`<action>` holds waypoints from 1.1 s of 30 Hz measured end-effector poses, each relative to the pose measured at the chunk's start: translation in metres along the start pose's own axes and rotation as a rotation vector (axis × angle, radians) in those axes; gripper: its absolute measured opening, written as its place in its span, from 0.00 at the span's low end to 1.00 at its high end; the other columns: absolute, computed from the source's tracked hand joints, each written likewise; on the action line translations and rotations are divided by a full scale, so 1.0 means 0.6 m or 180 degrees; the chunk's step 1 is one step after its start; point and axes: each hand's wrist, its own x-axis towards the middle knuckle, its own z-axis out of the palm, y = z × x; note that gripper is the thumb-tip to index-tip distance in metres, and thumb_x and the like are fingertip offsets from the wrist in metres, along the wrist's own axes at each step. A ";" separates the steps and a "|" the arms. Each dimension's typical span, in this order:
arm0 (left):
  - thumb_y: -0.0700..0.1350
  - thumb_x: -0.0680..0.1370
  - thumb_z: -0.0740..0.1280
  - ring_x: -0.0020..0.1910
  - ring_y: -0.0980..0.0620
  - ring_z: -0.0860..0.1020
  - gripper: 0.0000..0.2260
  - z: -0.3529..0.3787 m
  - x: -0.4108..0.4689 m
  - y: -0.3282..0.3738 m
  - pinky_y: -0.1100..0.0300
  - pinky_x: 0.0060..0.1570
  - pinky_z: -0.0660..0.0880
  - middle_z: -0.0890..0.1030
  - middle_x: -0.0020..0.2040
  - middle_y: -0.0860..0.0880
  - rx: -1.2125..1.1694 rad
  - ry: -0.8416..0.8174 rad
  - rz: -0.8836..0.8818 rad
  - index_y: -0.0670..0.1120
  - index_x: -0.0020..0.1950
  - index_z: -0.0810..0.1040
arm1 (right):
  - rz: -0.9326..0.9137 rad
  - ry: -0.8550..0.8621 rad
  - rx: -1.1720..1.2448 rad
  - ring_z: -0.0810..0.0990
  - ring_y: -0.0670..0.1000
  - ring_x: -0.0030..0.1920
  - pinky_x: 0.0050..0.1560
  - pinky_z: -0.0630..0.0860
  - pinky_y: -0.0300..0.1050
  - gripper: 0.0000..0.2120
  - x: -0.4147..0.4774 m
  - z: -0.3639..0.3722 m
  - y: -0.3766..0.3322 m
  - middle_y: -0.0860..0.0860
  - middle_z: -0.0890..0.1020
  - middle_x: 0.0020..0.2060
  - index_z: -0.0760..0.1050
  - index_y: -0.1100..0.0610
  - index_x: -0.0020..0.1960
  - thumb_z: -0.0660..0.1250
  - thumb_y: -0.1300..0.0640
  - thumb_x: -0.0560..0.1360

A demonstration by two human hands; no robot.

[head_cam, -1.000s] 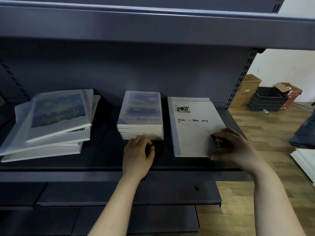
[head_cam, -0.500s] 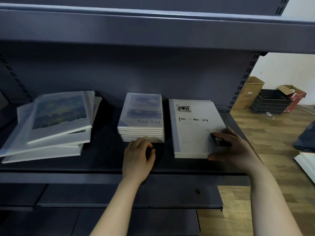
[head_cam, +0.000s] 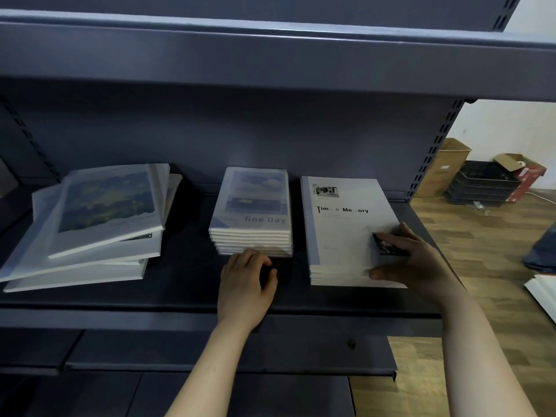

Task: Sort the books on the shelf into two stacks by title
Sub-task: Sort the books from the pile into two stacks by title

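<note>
On the dark shelf (head_cam: 180, 299) stand two neat stacks. The middle one is the "fine Day" stack (head_cam: 252, 215); the "Time & Memory" stack (head_cam: 340, 233) lies just to its right. My left hand (head_cam: 245, 284) rests on the shelf with loosely curled fingers touching the front edge of the "fine Day" stack. My right hand (head_cam: 415, 260) holds the front right corner of the "Time & Memory" stack, with fingers on the top cover and the thumb against the front edge. A messy pile of books (head_cam: 90, 227) lies at the left, topped by a tilted book with a landscape cover.
The upper shelf board (head_cam: 270, 58) hangs low over the books. A perforated upright (head_cam: 433, 152) bounds the shelf on the right. Beyond it, on the wooden floor, are cardboard boxes (head_cam: 445, 167), black trays (head_cam: 481, 188) and white books (head_cam: 541, 293).
Both hands stay at the same places on their stacks. Only the view has shifted slightly.
</note>
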 end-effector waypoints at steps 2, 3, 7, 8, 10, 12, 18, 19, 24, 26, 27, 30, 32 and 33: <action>0.48 0.75 0.65 0.47 0.54 0.71 0.04 0.000 0.000 0.000 0.59 0.48 0.68 0.74 0.46 0.55 -0.0004 -0.0015 -0.0010 0.50 0.47 0.76 | 0.0034 0.0002 -0.0048 0.65 0.52 0.71 0.69 0.60 0.43 0.40 0.000 0.001 0.002 0.47 0.62 0.73 0.70 0.51 0.70 0.81 0.54 0.61; 0.48 0.75 0.65 0.47 0.54 0.71 0.04 0.000 0.000 0.001 0.59 0.48 0.67 0.74 0.46 0.55 -0.0010 -0.0027 -0.0018 0.50 0.48 0.76 | 0.0059 0.0016 -0.0056 0.65 0.51 0.71 0.70 0.60 0.44 0.40 0.000 0.001 0.002 0.46 0.63 0.72 0.70 0.51 0.70 0.81 0.54 0.60; 0.47 0.75 0.65 0.47 0.54 0.71 0.03 -0.004 -0.003 0.001 0.58 0.48 0.68 0.74 0.46 0.55 -0.0050 -0.0064 -0.0015 0.50 0.47 0.76 | 0.0064 0.0079 0.0014 0.68 0.47 0.68 0.70 0.62 0.45 0.42 0.000 0.006 0.008 0.41 0.67 0.68 0.73 0.51 0.68 0.82 0.50 0.55; 0.47 0.76 0.65 0.48 0.54 0.71 0.03 -0.005 -0.003 0.001 0.58 0.48 0.68 0.74 0.46 0.55 -0.0077 -0.0092 -0.0017 0.50 0.47 0.76 | 0.0073 0.0135 -0.0012 0.68 0.49 0.70 0.72 0.62 0.48 0.42 0.001 0.007 0.011 0.44 0.67 0.71 0.74 0.51 0.67 0.82 0.49 0.55; 0.47 0.76 0.64 0.49 0.54 0.71 0.03 -0.009 -0.002 0.001 0.58 0.50 0.68 0.74 0.47 0.55 -0.0153 -0.0162 -0.0023 0.50 0.48 0.76 | 0.0116 0.0256 -0.0114 0.60 0.50 0.74 0.74 0.58 0.52 0.39 0.000 0.009 0.015 0.47 0.65 0.73 0.74 0.50 0.67 0.82 0.50 0.57; 0.47 0.77 0.64 0.51 0.54 0.71 0.04 -0.015 0.000 0.002 0.58 0.52 0.68 0.75 0.49 0.55 -0.0256 -0.0233 -0.0034 0.50 0.50 0.76 | 0.0080 0.0283 -0.0385 0.55 0.50 0.76 0.75 0.55 0.53 0.36 -0.001 0.012 0.017 0.47 0.66 0.72 0.75 0.49 0.66 0.80 0.49 0.60; 0.45 0.77 0.64 0.49 0.53 0.74 0.04 -0.061 0.013 0.007 0.57 0.47 0.72 0.77 0.47 0.53 -0.0435 -0.0043 0.0109 0.48 0.50 0.76 | -0.0535 0.0523 -0.0265 0.76 0.44 0.57 0.56 0.72 0.36 0.18 -0.014 0.047 -0.019 0.44 0.78 0.58 0.81 0.47 0.55 0.77 0.48 0.66; 0.44 0.76 0.65 0.49 0.52 0.74 0.04 -0.072 0.016 0.007 0.58 0.47 0.72 0.78 0.47 0.53 -0.0427 0.0037 0.0133 0.48 0.50 0.77 | -0.0738 0.0640 -0.0349 0.78 0.46 0.55 0.54 0.73 0.38 0.14 -0.014 0.059 -0.032 0.45 0.80 0.55 0.82 0.48 0.53 0.76 0.50 0.68; 0.48 0.76 0.60 0.47 0.46 0.77 0.11 -0.139 0.037 -0.007 0.56 0.45 0.74 0.80 0.46 0.48 -0.0127 0.0507 0.0302 0.45 0.49 0.78 | -0.1389 0.0577 -0.0247 0.78 0.47 0.45 0.47 0.77 0.45 0.06 -0.009 0.127 -0.100 0.45 0.82 0.43 0.82 0.52 0.48 0.72 0.59 0.72; 0.50 0.76 0.57 0.46 0.45 0.76 0.14 -0.169 0.043 -0.023 0.53 0.44 0.75 0.79 0.46 0.47 -0.0018 0.0601 0.0261 0.45 0.50 0.79 | -0.1482 0.0494 -0.0215 0.77 0.45 0.47 0.48 0.75 0.40 0.05 -0.006 0.153 -0.123 0.45 0.81 0.44 0.82 0.52 0.48 0.71 0.58 0.72; 0.50 0.76 0.57 0.46 0.45 0.76 0.15 -0.183 0.045 -0.033 0.52 0.44 0.75 0.79 0.46 0.47 0.0024 0.0647 0.0211 0.45 0.51 0.79 | -0.1515 0.0456 -0.0218 0.77 0.45 0.48 0.49 0.73 0.37 0.05 -0.005 0.164 -0.134 0.45 0.81 0.45 0.82 0.52 0.48 0.71 0.58 0.73; 0.50 0.76 0.59 0.47 0.43 0.77 0.15 -0.221 0.052 -0.073 0.49 0.47 0.76 0.80 0.48 0.45 0.0116 0.0772 -0.0026 0.44 0.53 0.79 | -0.1649 0.0254 -0.0171 0.78 0.46 0.51 0.53 0.74 0.39 0.05 0.001 0.195 -0.165 0.45 0.82 0.46 0.82 0.52 0.49 0.69 0.57 0.74; 0.49 0.75 0.60 0.47 0.42 0.77 0.14 -0.242 0.054 -0.098 0.48 0.48 0.75 0.81 0.48 0.44 0.0210 0.0847 -0.0171 0.43 0.53 0.79 | -0.1705 0.0165 -0.0218 0.78 0.46 0.52 0.54 0.75 0.42 0.07 0.003 0.214 -0.181 0.44 0.81 0.47 0.82 0.51 0.50 0.67 0.54 0.74; 0.48 0.75 0.61 0.48 0.41 0.76 0.13 -0.254 0.054 -0.116 0.47 0.49 0.75 0.81 0.47 0.44 0.0279 0.0881 -0.0261 0.43 0.52 0.79 | -0.1700 0.0127 -0.0236 0.78 0.46 0.52 0.54 0.75 0.43 0.08 0.004 0.227 -0.190 0.44 0.81 0.47 0.81 0.51 0.51 0.67 0.53 0.74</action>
